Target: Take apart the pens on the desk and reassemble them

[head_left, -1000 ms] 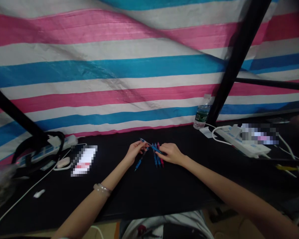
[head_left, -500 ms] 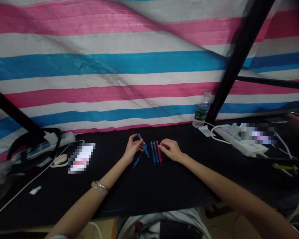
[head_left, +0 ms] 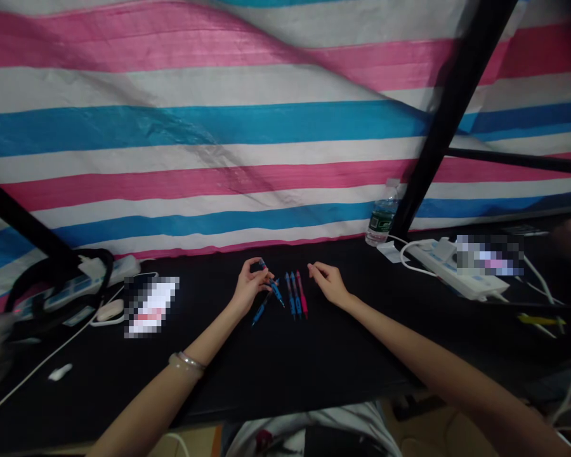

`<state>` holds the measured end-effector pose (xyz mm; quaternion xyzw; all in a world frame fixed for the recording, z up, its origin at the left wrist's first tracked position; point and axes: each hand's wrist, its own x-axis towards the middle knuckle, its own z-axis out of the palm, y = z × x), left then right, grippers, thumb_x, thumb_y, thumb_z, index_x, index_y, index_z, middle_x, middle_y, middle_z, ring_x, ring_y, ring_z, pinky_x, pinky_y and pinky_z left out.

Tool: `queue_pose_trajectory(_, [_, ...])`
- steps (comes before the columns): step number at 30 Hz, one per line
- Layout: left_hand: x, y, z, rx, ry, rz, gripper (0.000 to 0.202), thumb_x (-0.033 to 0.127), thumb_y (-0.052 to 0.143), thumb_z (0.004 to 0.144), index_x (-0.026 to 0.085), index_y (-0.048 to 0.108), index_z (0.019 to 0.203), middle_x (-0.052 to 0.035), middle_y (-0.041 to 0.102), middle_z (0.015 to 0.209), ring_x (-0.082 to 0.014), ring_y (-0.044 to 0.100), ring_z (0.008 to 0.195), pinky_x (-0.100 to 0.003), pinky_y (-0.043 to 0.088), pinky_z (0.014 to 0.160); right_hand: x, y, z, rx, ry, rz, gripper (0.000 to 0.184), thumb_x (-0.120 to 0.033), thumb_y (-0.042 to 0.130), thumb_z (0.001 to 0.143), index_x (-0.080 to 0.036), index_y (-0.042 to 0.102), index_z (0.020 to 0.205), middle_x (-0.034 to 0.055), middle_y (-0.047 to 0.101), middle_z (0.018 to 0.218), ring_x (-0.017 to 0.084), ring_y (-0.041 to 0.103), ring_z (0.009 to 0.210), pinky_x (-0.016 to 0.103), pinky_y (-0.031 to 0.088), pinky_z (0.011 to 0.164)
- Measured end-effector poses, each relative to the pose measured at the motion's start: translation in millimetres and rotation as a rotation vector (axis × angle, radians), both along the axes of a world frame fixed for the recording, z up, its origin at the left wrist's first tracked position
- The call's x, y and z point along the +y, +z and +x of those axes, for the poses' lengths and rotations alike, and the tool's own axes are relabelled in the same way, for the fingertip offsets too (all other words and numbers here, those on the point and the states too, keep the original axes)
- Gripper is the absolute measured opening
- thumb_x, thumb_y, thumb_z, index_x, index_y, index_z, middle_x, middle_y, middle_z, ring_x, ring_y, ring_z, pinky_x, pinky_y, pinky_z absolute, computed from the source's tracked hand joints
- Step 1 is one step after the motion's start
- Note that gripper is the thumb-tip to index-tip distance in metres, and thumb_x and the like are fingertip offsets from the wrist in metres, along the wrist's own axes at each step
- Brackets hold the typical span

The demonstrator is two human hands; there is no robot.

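The left hand [head_left: 250,287] pinches a small blue pen [head_left: 262,264] in its fingers, just beside two loose blue pens [head_left: 276,292]. The open, empty right hand [head_left: 330,284] is near a red pen [head_left: 303,295] and two more blue pens [head_left: 292,295], all lying side by side towards the back edge of the black bench [head_left: 314,371].

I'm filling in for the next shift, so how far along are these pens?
Three pens, two blue and one red, already lie side by side on the black tabletop. In hand: the left hand pinches a blue pen. Left: another blue pen lies angled beside it, outside that row. The right hand holds nothing.
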<state>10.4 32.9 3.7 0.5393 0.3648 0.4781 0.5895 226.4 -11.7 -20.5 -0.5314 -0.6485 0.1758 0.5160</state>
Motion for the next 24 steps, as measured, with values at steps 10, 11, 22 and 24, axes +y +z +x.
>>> queue_pose_trajectory(10, [-7.1, 2.0, 3.5, 0.009, -0.050, 0.061, 0.052, 0.031, 0.065, 0.071, 0.020, 0.035, 0.113, -0.0012, 0.064, 0.069, -0.0157, 0.064, 0.058, -0.023, 0.048, 0.049, 1.6, -1.4, -1.0, 0.017, 0.003, -0.013, 0.042, -0.048, 0.040, 0.085, -0.017, 0.051, 0.059, -0.0029, 0.041, 0.050, 0.010, 0.036, 0.048, 0.022, 0.028, 0.048])
queue_pose_trajectory(11, [-8.2, 2.7, 4.1, 0.011, -0.055, 0.062, 0.052, 0.031, 0.065, 0.071, 0.020, 0.035, 0.113, -0.0012, 0.064, 0.069, -0.0157, 0.064, 0.058, -0.023, 0.048, 0.049, 1.8, -1.7, -0.8, 0.010, -0.002, -0.014, 0.042, -0.049, 0.041, 0.085, -0.017, 0.051, 0.059, -0.0029, 0.041, 0.050, 0.009, 0.036, 0.048, 0.022, 0.028, 0.048])
queue_pose_trajectory(22, [-11.2, 5.0, 6.8, -0.004, -0.063, 0.083, 0.055, 0.029, 0.064, 0.072, 0.019, 0.032, 0.116, -0.0030, 0.065, 0.071, -0.0157, 0.063, 0.058, -0.024, 0.049, 0.050, 2.8, -4.0, 0.4, -0.035, 0.008, 0.012, 0.042, -0.048, 0.041, 0.084, -0.017, 0.051, 0.058, -0.0029, 0.039, 0.050, 0.009, 0.034, 0.048, 0.022, 0.027, 0.046])
queue_pose_trajectory(24, [-11.7, 4.9, 7.0, 0.004, -0.070, 0.096, 0.051, 0.029, 0.064, 0.072, 0.019, 0.034, 0.112, -0.0024, 0.065, 0.070, -0.0150, 0.063, 0.056, -0.023, 0.049, 0.050, 2.1, -3.4, 0.0, -0.044, 0.010, 0.015, 0.042, -0.048, 0.041, 0.084, -0.017, 0.050, 0.058, -0.0030, 0.038, 0.050, 0.009, 0.034, 0.047, 0.022, 0.027, 0.046])
